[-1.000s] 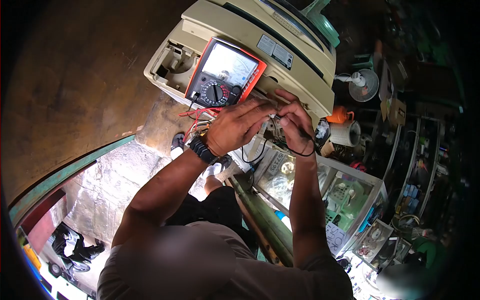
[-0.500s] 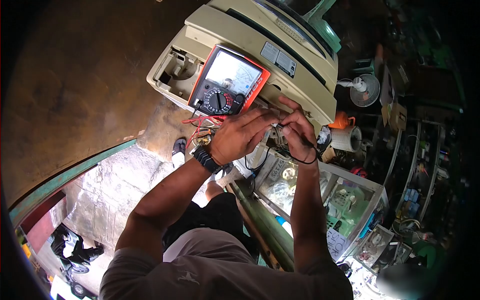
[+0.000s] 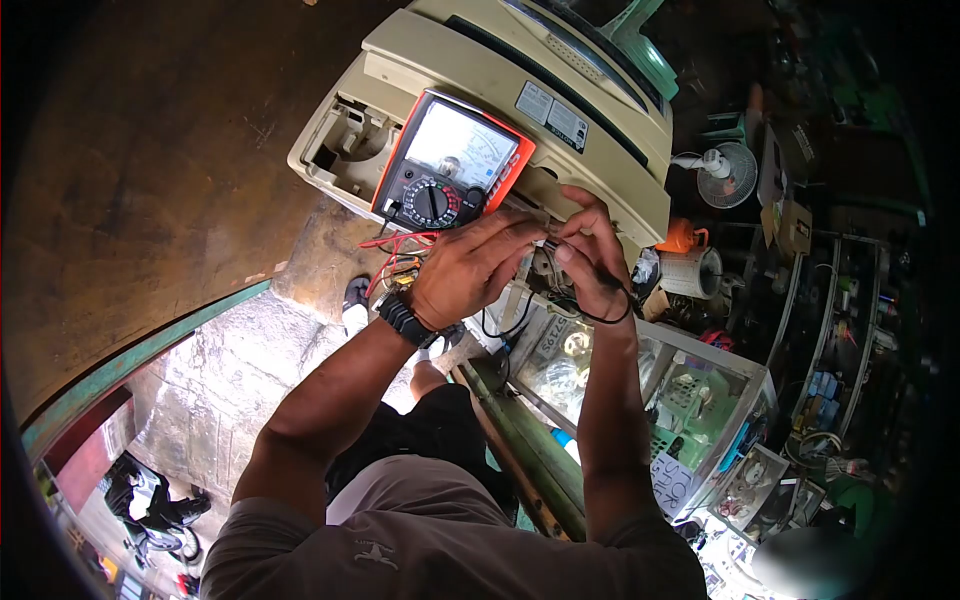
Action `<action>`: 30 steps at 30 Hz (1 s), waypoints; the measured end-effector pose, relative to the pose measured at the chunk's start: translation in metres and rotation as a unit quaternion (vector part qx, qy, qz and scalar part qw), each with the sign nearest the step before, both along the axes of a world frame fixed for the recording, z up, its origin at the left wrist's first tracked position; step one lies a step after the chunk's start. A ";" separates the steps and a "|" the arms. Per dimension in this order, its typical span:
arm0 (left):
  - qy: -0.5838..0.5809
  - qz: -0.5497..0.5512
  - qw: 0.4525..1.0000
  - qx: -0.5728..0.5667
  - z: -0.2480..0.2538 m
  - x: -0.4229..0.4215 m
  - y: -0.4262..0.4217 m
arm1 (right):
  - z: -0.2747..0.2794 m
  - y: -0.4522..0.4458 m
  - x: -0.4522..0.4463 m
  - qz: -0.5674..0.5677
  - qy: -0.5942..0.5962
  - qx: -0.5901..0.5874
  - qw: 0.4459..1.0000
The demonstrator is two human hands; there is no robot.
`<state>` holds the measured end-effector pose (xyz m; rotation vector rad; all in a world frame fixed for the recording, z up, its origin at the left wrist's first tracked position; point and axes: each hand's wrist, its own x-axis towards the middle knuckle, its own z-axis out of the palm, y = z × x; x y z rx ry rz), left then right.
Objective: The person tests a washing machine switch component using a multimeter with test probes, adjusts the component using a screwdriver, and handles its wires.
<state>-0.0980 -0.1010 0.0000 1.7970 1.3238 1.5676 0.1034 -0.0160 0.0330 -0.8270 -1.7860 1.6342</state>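
Observation:
In front of me, my left hand (image 3: 475, 268) and my right hand (image 3: 592, 262) meet, fingertips almost touching. Between the right thumb and fingers is the end of a black cable (image 3: 620, 303), which loops down past the wrist. My left fingers are bent and pinched near a small pale piece at that end; exactly what they grip is hidden. An analog multimeter (image 3: 432, 203) with an orange-red case lies just beyond the left hand, on a beige appliance (image 3: 465, 95). Its red leads (image 3: 390, 243) hang beside my left wrist.
A glass display case (image 3: 700, 350) with green baskets stands at lower right. Farther right are a small fan (image 3: 727, 175), a white perforated drum (image 3: 692, 273) and cluttered shelves (image 3: 830, 330). A brown panel (image 3: 150, 180) fills the left. A wooden rail (image 3: 515, 440) runs beside my legs.
Both hands stay together at the cable end, with the fingers shifting slightly. The whole view has moved a little, so the multimeter and appliance appear slightly farther left.

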 end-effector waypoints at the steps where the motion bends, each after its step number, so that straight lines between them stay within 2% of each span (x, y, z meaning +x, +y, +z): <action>1: -0.001 0.000 1.000 0.000 0.000 0.000 0.000 | 0.000 -0.001 -0.002 -0.008 0.024 -0.023 0.999; 5: 0.005 0.000 1.000 -0.009 0.000 -0.002 -0.002 | -0.003 -0.004 -0.004 -0.020 0.079 -0.073 0.994; 9: -0.004 -0.004 1.000 -0.006 -0.002 -0.001 -0.003 | -0.002 -0.007 -0.009 -0.014 0.102 -0.076 0.992; 11: -0.005 -0.003 1.000 -0.003 -0.002 -0.002 -0.003 | -0.004 -0.010 -0.013 -0.024 0.117 -0.040 0.992; 30: -0.010 -0.002 0.999 -0.032 -0.007 0.005 -0.017 | 0.000 -0.015 -0.006 -0.035 0.040 -0.045 0.998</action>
